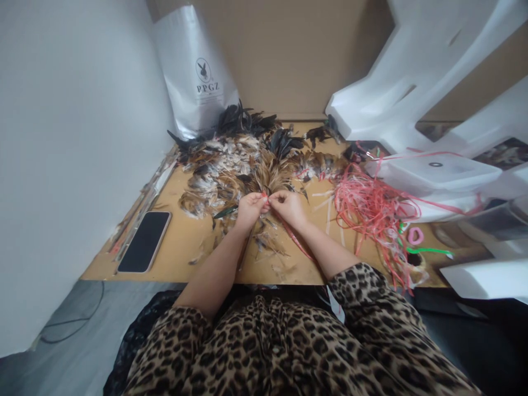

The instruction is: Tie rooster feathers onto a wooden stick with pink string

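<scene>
My left hand [249, 210] is closed, its thumb and forefinger pinching the base of a brown-and-black feather bundle [269, 171]. The feathers fan out away from me, and their bound end is hidden by my fingers. Close beside it, my right hand [290, 208] pinches a red ribbon [295, 236] at the same spot, where a bit of red shows between the fingertips. The ribbon trails down toward the table's front edge. A heap of loose brown, white and black feathers [231, 159] lies just beyond my left hand.
A phone [145, 242] lies at the left of the table [173, 192]. Tangled red ribbon [363, 192] spreads on the right, near a white plastic container [437, 169] and a pink ring [416, 236]. A silver-white bag [198, 77] stands at the back left.
</scene>
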Motion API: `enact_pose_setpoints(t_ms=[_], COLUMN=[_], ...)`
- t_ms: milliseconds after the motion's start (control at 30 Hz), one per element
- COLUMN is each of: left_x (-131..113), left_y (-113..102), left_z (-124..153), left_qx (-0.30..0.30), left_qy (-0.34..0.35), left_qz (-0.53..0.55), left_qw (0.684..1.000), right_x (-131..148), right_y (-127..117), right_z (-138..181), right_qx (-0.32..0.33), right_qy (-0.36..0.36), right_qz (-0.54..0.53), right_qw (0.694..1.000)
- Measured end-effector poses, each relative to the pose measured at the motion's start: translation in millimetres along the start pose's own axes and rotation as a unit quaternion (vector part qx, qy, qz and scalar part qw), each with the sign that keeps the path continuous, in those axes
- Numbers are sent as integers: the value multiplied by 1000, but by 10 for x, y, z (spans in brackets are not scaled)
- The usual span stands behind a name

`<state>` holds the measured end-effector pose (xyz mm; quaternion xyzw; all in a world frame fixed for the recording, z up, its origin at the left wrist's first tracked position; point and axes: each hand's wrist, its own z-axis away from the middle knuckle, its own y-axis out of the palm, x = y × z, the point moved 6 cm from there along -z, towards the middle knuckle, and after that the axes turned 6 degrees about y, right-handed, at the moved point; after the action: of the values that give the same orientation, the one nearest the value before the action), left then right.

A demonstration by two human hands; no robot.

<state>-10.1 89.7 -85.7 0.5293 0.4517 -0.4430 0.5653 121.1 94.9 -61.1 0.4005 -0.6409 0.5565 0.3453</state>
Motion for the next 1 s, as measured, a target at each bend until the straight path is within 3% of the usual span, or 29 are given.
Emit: enact_pose_setpoints(t_ms=[367,533,633,767,1000], left_x=[-20,22,41,43,78], left_y=[25,25,0,-3,-21], left_z=[23,29,29,36,16], left_qx=[35,69,42,34,68], left_qy=[-28,-57,-69,-77,-79], left_qz=[25,39,57,74,72], left_qw=[999,995,995,994,992], right_x=[62,-9,29,113,69], right_y=[-47,-50,-48,-63,-67], right_z=[12,-3,19,50,22], right_qx=[7,8,11,15,60], right_qy=[53,87,76,36,45], right_qz=[-30,-98,-119,-65,-71], right_qw=[998,991,990,997,995])
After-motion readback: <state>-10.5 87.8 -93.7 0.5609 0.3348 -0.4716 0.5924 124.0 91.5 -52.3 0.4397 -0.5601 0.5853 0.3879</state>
